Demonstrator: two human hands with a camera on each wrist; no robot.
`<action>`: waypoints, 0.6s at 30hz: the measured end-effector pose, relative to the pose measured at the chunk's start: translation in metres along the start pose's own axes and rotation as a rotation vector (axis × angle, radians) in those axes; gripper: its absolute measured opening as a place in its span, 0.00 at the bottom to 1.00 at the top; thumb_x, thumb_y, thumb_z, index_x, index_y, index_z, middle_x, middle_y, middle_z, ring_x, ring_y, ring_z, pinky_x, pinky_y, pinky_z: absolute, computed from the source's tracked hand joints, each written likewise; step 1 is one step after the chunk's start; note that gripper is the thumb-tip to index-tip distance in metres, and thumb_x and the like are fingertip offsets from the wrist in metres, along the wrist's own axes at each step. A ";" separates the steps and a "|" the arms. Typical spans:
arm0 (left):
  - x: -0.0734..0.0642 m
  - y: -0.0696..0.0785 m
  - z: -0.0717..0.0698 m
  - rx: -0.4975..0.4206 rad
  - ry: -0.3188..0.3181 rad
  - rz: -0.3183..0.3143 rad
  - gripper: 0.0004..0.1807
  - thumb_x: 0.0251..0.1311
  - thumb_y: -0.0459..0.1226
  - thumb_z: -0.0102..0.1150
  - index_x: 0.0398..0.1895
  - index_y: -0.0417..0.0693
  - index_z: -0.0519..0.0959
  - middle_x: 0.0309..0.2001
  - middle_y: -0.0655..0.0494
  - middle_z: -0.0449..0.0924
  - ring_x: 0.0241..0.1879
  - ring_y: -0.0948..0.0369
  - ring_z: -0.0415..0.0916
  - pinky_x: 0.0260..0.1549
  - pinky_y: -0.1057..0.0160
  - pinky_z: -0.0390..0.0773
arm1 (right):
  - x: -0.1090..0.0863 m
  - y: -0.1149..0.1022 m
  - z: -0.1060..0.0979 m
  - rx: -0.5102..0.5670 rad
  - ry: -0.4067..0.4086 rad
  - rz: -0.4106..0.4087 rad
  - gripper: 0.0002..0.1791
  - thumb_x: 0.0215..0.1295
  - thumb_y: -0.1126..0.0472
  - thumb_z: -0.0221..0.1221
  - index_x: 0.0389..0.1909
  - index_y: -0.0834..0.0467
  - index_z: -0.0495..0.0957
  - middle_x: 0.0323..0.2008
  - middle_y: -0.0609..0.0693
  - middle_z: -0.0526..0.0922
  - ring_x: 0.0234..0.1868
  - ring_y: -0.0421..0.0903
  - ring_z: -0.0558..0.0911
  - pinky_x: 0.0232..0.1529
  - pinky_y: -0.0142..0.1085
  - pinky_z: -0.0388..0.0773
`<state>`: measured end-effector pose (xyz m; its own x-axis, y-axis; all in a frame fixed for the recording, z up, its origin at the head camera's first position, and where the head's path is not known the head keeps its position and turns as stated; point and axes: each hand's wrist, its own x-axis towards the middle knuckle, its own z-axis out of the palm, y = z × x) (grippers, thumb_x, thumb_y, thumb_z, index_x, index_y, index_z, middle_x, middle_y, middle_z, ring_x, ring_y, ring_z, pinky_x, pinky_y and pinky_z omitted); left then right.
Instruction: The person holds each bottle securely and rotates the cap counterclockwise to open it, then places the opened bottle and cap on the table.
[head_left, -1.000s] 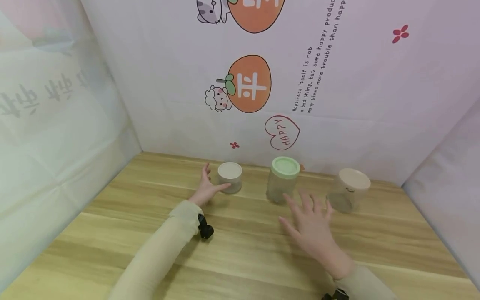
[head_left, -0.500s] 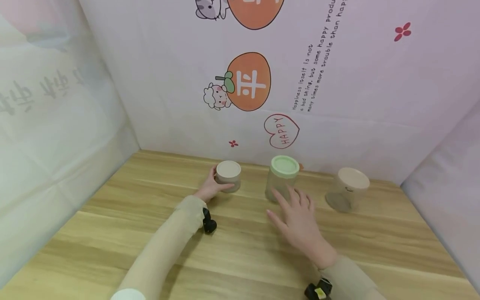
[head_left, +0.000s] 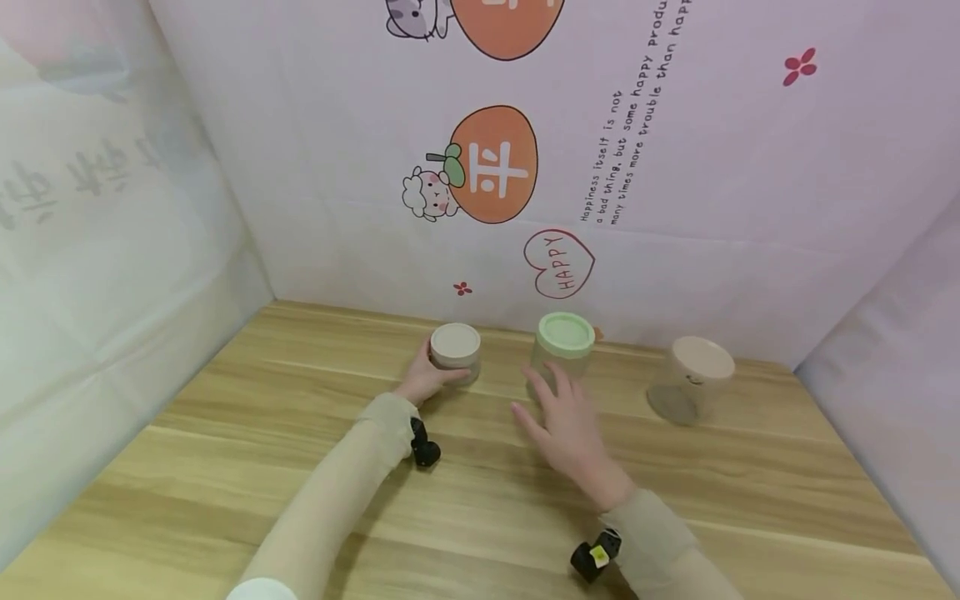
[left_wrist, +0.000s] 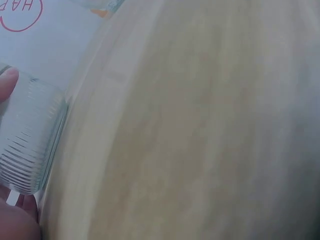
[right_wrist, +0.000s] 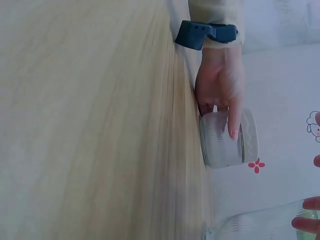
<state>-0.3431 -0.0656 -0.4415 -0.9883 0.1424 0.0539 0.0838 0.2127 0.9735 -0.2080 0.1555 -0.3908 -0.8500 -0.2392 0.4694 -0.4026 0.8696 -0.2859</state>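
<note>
At the back of the wooden table, my left hand (head_left: 426, 381) grips a short clear glass jar with a whitish lid (head_left: 455, 343). Its thumb lies along the near side, with the fingers reaching round behind. The ribbed glass of this jar (left_wrist: 30, 140) stands on the table in the left wrist view. My right hand (head_left: 572, 429), fingers spread, is in front of a taller jar with a light green lid (head_left: 566, 335). In the head view its fingertips overlap the jar's glass side. The right wrist view shows part of that taller jar (right_wrist: 262, 225) at the bottom edge.
A third glass jar with a pale beige lid (head_left: 697, 367) stands to the right. Behind the jars rises a white printed cloth (head_left: 345, 233), with further cloth walls at left and right. Small black cameras (head_left: 596, 554) sit on both wrists.
My left hand has closed in round the short jar. My right hand has moved left and forward, from between the two other jars to the green-lidded one. The jars stay in place.
</note>
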 end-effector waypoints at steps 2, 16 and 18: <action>0.000 -0.001 0.001 0.023 0.018 0.006 0.51 0.42 0.33 0.74 0.70 0.43 0.54 0.66 0.43 0.63 0.66 0.47 0.60 0.67 0.49 0.57 | 0.001 -0.002 0.001 0.024 0.001 -0.003 0.31 0.65 0.46 0.54 0.66 0.55 0.65 0.63 0.67 0.64 0.61 0.67 0.67 0.57 0.64 0.64; -0.017 0.010 -0.006 0.003 -0.007 -0.020 0.51 0.43 0.36 0.74 0.70 0.44 0.55 0.66 0.44 0.63 0.66 0.48 0.60 0.67 0.48 0.59 | 0.004 -0.012 -0.011 0.247 -0.043 0.048 0.29 0.68 0.50 0.53 0.67 0.56 0.63 0.64 0.64 0.64 0.62 0.63 0.68 0.59 0.61 0.67; -0.020 0.013 -0.008 0.018 -0.015 -0.001 0.51 0.42 0.36 0.74 0.70 0.43 0.55 0.66 0.43 0.63 0.66 0.47 0.61 0.66 0.47 0.59 | 0.004 -0.012 -0.014 0.308 -0.056 0.065 0.29 0.69 0.51 0.52 0.67 0.57 0.62 0.65 0.64 0.63 0.64 0.63 0.66 0.60 0.61 0.65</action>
<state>-0.3231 -0.0736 -0.4282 -0.9865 0.1565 0.0491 0.0847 0.2298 0.9695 -0.2015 0.1502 -0.3740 -0.8914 -0.2183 0.3973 -0.4233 0.7145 -0.5570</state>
